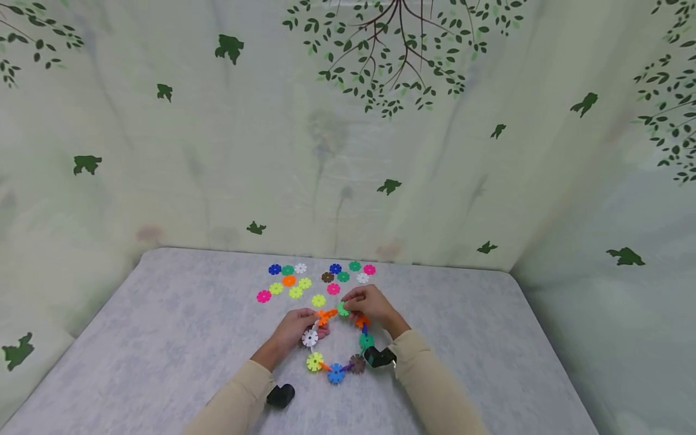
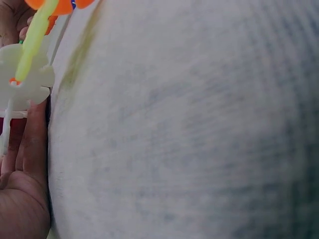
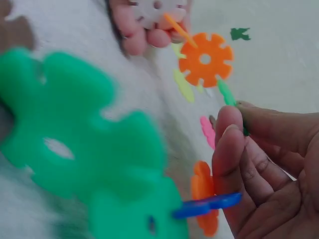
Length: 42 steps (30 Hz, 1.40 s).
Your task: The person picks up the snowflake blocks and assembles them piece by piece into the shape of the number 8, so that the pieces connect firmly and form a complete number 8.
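Observation:
Notched plastic interlocking discs are joined into a ring between the hands, over the table. My right hand [image 1: 375, 304] pinches a green disc [image 1: 344, 309] between thumb and fingers at the ring's far side. In the right wrist view this green disc [image 3: 226, 93] meets a slot of an orange disc [image 3: 192, 64]. My left hand [image 1: 296, 326] grips the ring's left side, its fingers around a white disc [image 3: 154, 14]. Nearer me, the ring runs through a yellow disc [image 1: 314, 362], a blue disc [image 1: 336, 374], a brown disc [image 1: 357, 364] and a larger-looking green disc [image 3: 75, 119].
Loose discs lie beyond the ring, among them a pink disc [image 1: 263, 296], a yellow disc [image 1: 318, 300], a white disc [image 1: 362, 278] and a dark blue disc [image 1: 274, 269]. The grey cloth-covered table [image 1: 163, 314] ends at a leaf-printed curtain [image 1: 326, 181].

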Each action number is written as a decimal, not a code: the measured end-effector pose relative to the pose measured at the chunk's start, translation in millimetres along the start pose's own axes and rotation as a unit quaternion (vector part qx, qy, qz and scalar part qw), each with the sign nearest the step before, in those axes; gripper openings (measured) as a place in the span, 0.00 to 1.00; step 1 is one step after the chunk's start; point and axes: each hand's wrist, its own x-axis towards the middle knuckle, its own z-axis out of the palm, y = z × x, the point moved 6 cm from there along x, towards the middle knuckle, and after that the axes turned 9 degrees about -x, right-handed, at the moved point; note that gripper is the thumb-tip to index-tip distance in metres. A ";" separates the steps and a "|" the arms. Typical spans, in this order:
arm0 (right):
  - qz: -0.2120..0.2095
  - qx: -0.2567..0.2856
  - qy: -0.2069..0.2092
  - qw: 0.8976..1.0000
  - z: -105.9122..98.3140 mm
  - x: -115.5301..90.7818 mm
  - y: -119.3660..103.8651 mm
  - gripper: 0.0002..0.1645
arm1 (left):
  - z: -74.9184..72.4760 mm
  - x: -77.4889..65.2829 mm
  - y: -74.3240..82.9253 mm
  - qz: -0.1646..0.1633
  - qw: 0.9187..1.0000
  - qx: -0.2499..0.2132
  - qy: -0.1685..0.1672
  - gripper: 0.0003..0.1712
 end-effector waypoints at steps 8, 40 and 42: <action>-0.009 0.022 0.018 1.000 7.6 -6.2 -1.9 0.07 | 0.9 2.5 -0.3 0.007 1.000 -0.015 -0.002 0.12; -0.058 0.046 0.062 0.995 12.1 -27.3 -25.3 0.08 | 1.2 2.7 0.9 0.037 0.999 -0.006 0.019 0.13; -0.060 0.030 0.074 0.995 11.2 -31.3 -30.6 0.08 | 1.8 3.3 0.5 0.037 0.999 -0.003 0.026 0.12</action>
